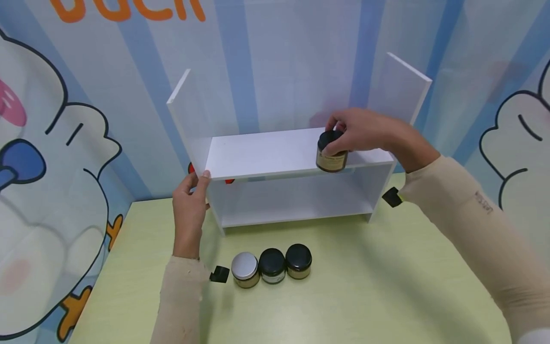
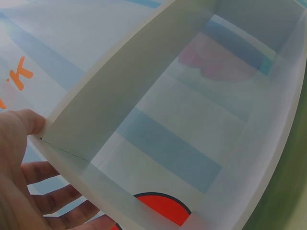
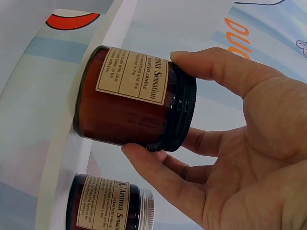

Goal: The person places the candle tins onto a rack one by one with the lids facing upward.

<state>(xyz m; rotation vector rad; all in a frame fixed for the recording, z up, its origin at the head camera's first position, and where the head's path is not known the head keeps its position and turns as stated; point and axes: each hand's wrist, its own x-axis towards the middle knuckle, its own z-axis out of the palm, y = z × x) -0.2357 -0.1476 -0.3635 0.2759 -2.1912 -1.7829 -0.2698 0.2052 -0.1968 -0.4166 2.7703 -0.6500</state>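
My right hand [image 1: 365, 131] grips an amber scented candle jar [image 3: 127, 98] with a black lid and cream label, thumb and fingers round its upper part. The jar is upright at the front edge of the upper board of a white shelf [image 1: 262, 150], towards its right end; whether its base touches the board I cannot tell. Beside it in the right wrist view stands another scented candle [image 3: 110, 203] with a silver lid, hidden in the head view. My left hand [image 1: 189, 212] holds the shelf's left side panel at the board's front corner, thumb in front, fingers outside.
In front of the shelf, a silver-lidded jar [image 1: 245, 268] and two black-lidded jars, one in the middle [image 1: 272, 265] and one on the right [image 1: 298, 261], stand in a row on the pale green table [image 1: 343, 296]. A printed cartoon backdrop [image 1: 292, 57] rises behind.
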